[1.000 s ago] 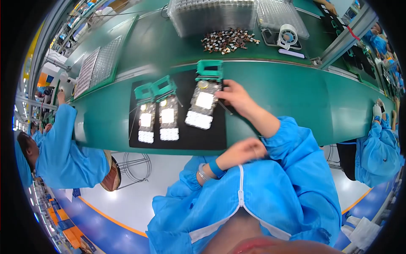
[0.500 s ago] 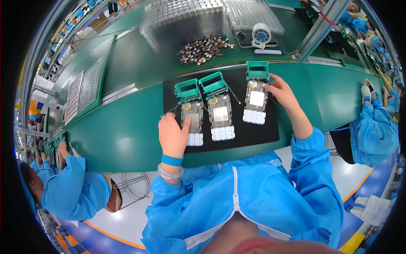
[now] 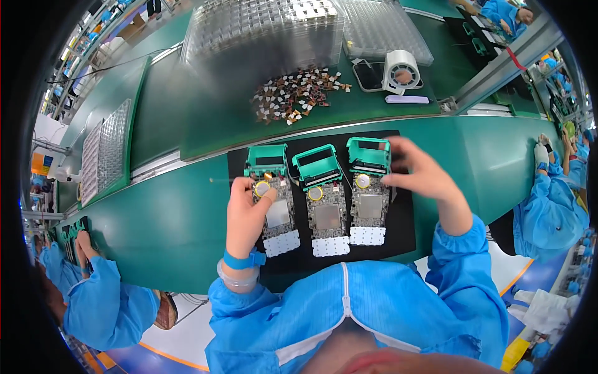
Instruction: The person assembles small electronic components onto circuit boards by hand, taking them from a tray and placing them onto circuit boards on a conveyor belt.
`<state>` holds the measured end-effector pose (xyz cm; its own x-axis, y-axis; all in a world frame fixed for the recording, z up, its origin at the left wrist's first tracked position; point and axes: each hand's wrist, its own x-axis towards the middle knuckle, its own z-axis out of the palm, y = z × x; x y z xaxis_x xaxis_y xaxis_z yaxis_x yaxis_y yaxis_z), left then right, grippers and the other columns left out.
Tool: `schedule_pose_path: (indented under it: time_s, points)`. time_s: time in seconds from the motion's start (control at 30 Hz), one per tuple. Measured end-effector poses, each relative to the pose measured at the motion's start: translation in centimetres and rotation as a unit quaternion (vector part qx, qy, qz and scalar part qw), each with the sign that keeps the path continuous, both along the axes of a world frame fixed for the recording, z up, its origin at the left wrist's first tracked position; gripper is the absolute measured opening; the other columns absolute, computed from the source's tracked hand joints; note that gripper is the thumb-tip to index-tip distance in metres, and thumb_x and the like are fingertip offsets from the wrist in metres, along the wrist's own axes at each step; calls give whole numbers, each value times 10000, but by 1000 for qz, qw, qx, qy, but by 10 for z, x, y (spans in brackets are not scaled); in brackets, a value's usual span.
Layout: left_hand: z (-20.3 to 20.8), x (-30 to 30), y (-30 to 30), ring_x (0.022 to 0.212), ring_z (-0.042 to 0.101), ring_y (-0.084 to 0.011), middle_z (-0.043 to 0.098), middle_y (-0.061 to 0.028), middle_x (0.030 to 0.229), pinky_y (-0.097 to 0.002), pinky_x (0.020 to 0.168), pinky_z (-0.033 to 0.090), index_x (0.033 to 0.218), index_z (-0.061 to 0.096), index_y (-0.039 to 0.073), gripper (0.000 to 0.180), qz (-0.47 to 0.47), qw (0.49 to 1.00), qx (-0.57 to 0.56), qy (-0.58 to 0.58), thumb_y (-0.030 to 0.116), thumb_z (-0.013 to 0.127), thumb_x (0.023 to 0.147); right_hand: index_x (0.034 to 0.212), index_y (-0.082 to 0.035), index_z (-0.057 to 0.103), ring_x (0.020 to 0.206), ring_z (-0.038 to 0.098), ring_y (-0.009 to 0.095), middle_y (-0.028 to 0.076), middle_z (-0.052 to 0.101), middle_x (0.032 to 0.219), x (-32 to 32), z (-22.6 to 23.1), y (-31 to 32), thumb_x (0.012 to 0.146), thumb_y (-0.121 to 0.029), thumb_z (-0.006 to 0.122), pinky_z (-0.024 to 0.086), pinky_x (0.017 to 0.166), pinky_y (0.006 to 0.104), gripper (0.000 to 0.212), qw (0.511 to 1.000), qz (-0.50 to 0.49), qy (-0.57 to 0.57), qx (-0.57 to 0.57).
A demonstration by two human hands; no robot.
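Three circuit boards with green plastic frames at their far ends lie side by side on a black mat [image 3: 398,218]. Each carries a round coin cell, a square metal plate and a white near end. My left hand [image 3: 245,215] is closed on the left edge of the left circuit board [image 3: 280,232], its thumb on top beside the coin cell. The middle circuit board [image 3: 327,212] is untouched. At the right circuit board [image 3: 369,212], my right hand [image 3: 423,171] has its thumb at the edge near the green frame [image 3: 369,154]; its other fingertips are smeared.
Beyond the boards, a raised green surface holds a pile of small parts [image 3: 299,93], stacked clear trays [image 3: 261,37], a white fan [image 3: 402,71], a phone [image 3: 367,75] and a lilac bar [image 3: 408,100]. A metal post [image 3: 504,59] stands at right. Co-workers sit on both sides.
The right board now lies closer to the middle one, more level with it. My left hand has shifted up the left board toward its coin cell. The view has tilted, so everything sits lower.
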<state>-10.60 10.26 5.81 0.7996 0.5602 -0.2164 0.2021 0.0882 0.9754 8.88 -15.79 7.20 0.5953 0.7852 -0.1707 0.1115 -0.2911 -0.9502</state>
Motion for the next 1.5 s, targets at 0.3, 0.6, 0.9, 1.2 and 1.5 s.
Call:
schedule_pose_path:
  time_s: [0.3, 0.6, 0.9, 1.2, 1.5]
  points:
    - [2, 22, 11, 767, 523, -57, 569, -19, 864, -190, 647, 421, 1059, 467, 27, 258, -21, 996, -60, -55, -10, 595, 838, 804, -42, 648, 833, 533, 267, 82, 615, 818, 61, 8, 119, 723, -75, 651, 457, 750, 357, 89, 871, 23, -491, 9]
    - [10, 14, 16, 824, 549, -66, 591, -29, 925, -193, 718, 446, 1061, 517, 10, 244, 53, 989, -93, -99, -32, 593, 833, 760, -37, 634, 804, 538, 261, 70, 606, 723, 70, -19, 144, 682, -95, 690, 451, 716, 372, 112, 885, 5, -458, -79]
    - [13, 12, 11, 835, 555, -63, 594, -22, 896, -189, 718, 447, 1012, 532, 12, 240, 2, 997, -12, -74, -34, 635, 801, 900, -32, 632, 734, 525, 143, 41, 581, 782, -10, 33, 153, 784, -45, 638, 436, 656, 266, 117, 944, 19, -293, 152]
    - [18, 11, 8, 768, 497, -26, 563, 11, 848, -170, 678, 409, 979, 540, 15, 220, 5, 996, -10, -86, -36, 640, 790, 893, -43, 661, 761, 569, 194, 49, 643, 840, -38, 12, 168, 727, 35, 653, 443, 690, 301, 183, 935, 66, -245, 250]
    - [19, 10, 8, 755, 469, -17, 537, 20, 825, -157, 663, 388, 975, 540, 8, 218, 4, 997, -7, -79, -52, 632, 788, 885, -62, 666, 751, 573, 216, 56, 639, 820, -37, 14, 166, 700, 33, 668, 430, 692, 318, 208, 924, 92, -280, 244]
